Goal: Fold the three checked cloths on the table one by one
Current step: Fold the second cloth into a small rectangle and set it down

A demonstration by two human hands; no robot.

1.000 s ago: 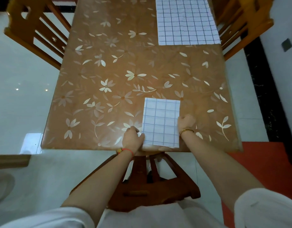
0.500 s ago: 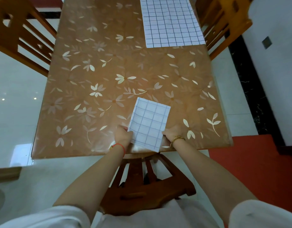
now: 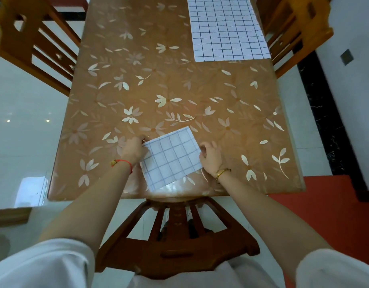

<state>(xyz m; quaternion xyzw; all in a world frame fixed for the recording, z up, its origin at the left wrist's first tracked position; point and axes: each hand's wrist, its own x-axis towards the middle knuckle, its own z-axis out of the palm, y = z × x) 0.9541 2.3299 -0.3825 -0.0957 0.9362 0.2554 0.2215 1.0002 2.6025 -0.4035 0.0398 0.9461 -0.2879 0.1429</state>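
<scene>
A small folded checked cloth [image 3: 171,157], white with blue lines, lies turned at an angle near the front edge of the brown flowered table [image 3: 137,84]. My left hand [image 3: 133,150] grips its upper left corner. My right hand [image 3: 210,156] holds its right edge. A larger checked cloth [image 3: 227,30] lies spread flat at the far right of the table, partly cut off by the top of the frame. No third cloth is in view.
Wooden chairs stand at the left [image 3: 31,40], at the right [image 3: 293,34], and tucked under the table's front edge [image 3: 175,235]. A white tiled floor [image 3: 23,121] lies to the left and a red mat [image 3: 329,215] to the right.
The folded cloth has been rotated from upright to slanted and moved slightly away from the table's front edge. Both hands moved up along its sides.
</scene>
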